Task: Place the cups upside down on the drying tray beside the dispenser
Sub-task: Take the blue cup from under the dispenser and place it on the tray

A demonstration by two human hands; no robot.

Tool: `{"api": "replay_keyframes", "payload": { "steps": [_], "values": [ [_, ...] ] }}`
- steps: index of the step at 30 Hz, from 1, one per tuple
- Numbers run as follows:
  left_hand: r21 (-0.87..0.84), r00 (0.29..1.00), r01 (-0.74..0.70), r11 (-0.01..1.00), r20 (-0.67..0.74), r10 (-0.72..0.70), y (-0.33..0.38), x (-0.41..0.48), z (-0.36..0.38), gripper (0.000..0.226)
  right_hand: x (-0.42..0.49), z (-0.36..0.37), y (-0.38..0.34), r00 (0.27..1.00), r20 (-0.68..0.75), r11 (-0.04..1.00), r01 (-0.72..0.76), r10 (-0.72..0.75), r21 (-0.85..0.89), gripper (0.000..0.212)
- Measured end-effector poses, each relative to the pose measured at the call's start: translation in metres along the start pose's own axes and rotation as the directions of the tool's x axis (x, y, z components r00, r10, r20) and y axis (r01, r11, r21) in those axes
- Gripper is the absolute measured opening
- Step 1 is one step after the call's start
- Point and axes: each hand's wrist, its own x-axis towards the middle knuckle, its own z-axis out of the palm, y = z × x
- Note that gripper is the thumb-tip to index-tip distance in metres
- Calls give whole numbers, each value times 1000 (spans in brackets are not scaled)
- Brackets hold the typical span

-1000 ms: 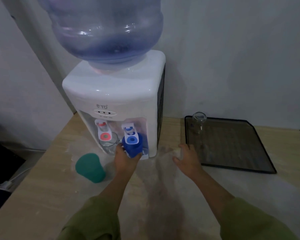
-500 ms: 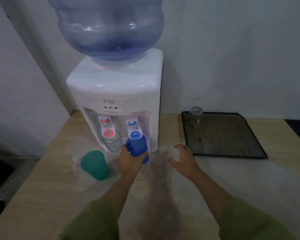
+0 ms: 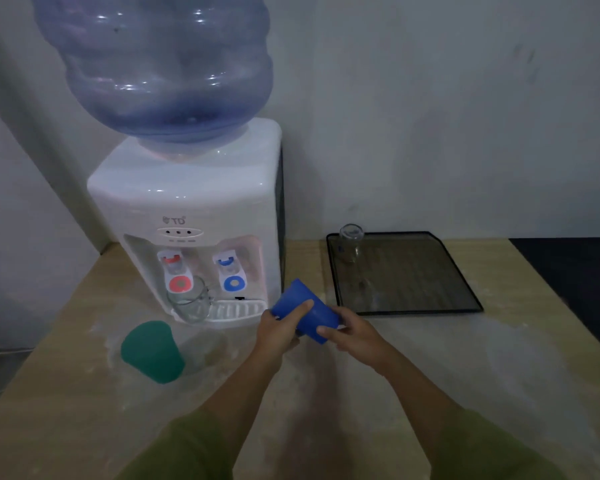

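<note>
A blue plastic cup (image 3: 300, 304) is tilted on its side in the air, just right of the dispenser's drip grid. My left hand (image 3: 278, 332) grips it from the left, and my right hand (image 3: 352, 332) holds its lower right end. A green cup (image 3: 151, 351) stands on the table left of my hands. A clear glass mug (image 3: 189, 301) sits under the red tap. The dark drying tray (image 3: 430, 308) lies right of the dispenser, with a clear glass (image 3: 350, 242) standing in its far left corner.
The white water dispenser (image 3: 187, 202) with a large blue bottle (image 3: 163, 64) stands against the wall at the back left. The wooden table (image 3: 326, 393) ends at the left and right; a dark surface (image 3: 575, 271) lies beyond the tray.
My left hand pulled the blue cup out from under the blue tap and moved it right, tilting it. My right hand left the table and took hold of the cup.
</note>
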Motion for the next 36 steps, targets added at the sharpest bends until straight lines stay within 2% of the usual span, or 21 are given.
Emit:
{"api": "replay_keyframes", "payload": {
  "steps": [3,7,11,14,16,18,20,25,30,36],
  "values": [
    [-21,996,41,999,75,-39,8,3,24,69,3,-22,4,1000,-24,993,1,2,122,47],
    [-4,980,85,996,179,-83,18,12,54,50,13,-51,7,994,-106,952,-3,37,306,47],
    [142,966,102,985,222,-132,22,32,78,49,28,-82,8,971,-214,920,-14,106,392,38],
    [403,984,-66,913,178,-8,16,45,87,46,43,-106,10,920,-371,974,-46,127,221,41],
    [557,956,-273,784,248,157,10,53,89,46,56,-119,12,890,-445,995,-94,100,37,49],
    [661,918,-383,645,351,185,3,60,89,48,69,-127,13,892,-448,986,-121,58,-114,54],
    [715,907,-399,574,401,131,-2,65,89,53,80,-131,13,913,-408,960,-134,23,-246,54],
    [769,887,-453,451,440,139,-11,76,93,57,104,-131,5,957,-277,871,-67,-81,-487,58],
    [815,882,-471,338,444,158,-24,85,90,53,114,-120,1,982,-167,830,-19,-90,-557,62],
    [832,894,-448,329,430,129,-33,90,87,53,115,-114,-2,989,-140,811,-51,-38,-582,70]
  ]
}}
